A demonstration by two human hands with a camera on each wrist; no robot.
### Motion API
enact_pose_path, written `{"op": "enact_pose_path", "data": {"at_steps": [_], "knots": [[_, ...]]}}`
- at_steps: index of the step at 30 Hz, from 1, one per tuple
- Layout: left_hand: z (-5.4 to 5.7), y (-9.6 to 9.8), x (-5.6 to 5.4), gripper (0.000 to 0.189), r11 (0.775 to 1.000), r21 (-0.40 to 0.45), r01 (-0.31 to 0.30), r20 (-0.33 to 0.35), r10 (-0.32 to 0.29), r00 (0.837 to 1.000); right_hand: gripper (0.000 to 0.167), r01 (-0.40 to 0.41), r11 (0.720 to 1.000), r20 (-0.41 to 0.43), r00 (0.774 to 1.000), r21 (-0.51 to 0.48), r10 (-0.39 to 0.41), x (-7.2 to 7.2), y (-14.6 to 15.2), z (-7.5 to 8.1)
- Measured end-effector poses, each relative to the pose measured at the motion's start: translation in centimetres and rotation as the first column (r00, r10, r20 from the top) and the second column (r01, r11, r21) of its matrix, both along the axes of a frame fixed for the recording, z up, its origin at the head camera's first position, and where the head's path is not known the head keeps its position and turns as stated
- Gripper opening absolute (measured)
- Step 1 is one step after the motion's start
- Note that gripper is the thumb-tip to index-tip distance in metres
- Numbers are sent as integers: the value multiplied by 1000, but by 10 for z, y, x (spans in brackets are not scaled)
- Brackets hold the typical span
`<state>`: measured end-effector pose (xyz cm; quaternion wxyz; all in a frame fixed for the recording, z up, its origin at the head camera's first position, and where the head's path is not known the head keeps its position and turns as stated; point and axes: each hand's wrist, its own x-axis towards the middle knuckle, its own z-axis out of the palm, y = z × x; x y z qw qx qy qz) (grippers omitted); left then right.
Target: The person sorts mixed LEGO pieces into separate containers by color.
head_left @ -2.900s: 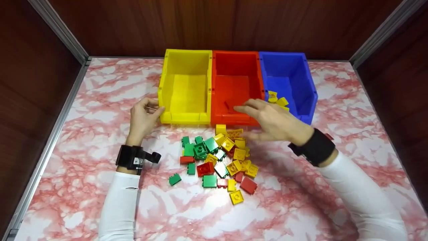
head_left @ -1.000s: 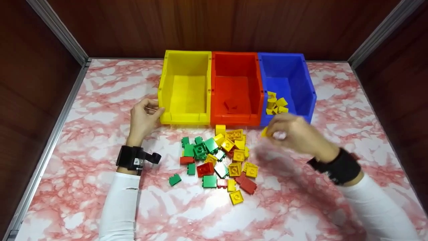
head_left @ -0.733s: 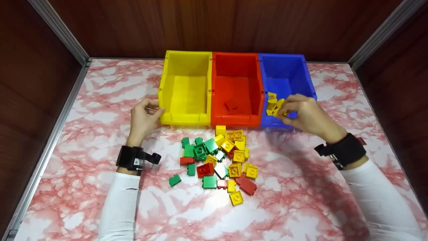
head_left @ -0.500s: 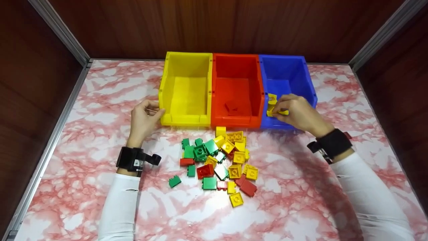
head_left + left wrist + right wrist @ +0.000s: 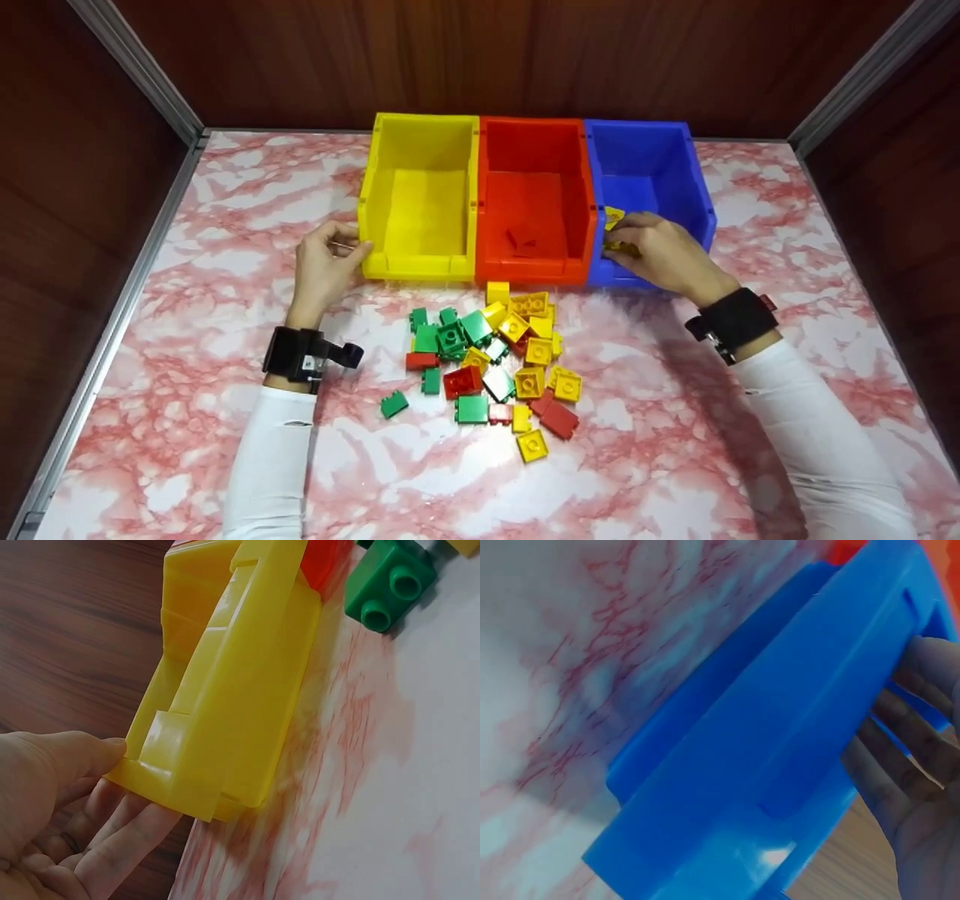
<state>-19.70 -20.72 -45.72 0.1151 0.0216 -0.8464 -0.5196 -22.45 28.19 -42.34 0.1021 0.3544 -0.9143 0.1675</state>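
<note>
My left hand (image 5: 326, 266) grips the front left corner of the yellow bin (image 5: 420, 268). In the left wrist view the thumb lies on the bin's rim and the other fingers are beneath and outside it. My right hand (image 5: 664, 251) reaches over the low front of the blue bin (image 5: 694, 191), its fingers down among several yellow bricks (image 5: 613, 216). The right wrist view shows those fingers going behind the blue front wall (image 5: 780, 727), which hides the fingertips. I cannot tell whether they hold a brick.
Between these two stands a red bin (image 5: 532, 270) with a few red pieces (image 5: 520, 240) inside. In front of the bins lies a loose pile of green bricks (image 5: 472, 409), red bricks (image 5: 463, 382) and yellow bricks (image 5: 532, 445) on the marbled table (image 5: 420, 487). Dark wood panels (image 5: 525, 60) enclose it.
My right hand came from the pile's right side with a yellow brick, went into the blue bin, then shifted slightly left among the yellow bricks there. The left hand has stayed put.
</note>
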Motion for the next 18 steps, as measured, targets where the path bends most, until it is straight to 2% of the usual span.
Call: {"op": "enact_pose_path", "data": {"at_steps": [5, 8, 13, 18], "knots": [[0, 1, 0, 20, 1000, -3, 5, -7, -5, 1000, 38, 47, 999, -44, 998, -10, -48, 23, 1, 10], [1, 2, 0, 20, 1000, -4, 5, 0, -5, 1000, 53, 42, 999, -50, 998, -29, -43, 42, 1, 16], [2, 1, 1, 20, 1000, -8, -1, 7, 1, 1000, 67, -38, 995, -45, 998, -92, 34, 70, -3, 23], [1, 2, 1, 20, 1000, -15, -6, -7, 6, 1000, 79, -135, 983, -66, 990, -127, 128, 95, -12, 21]]}}
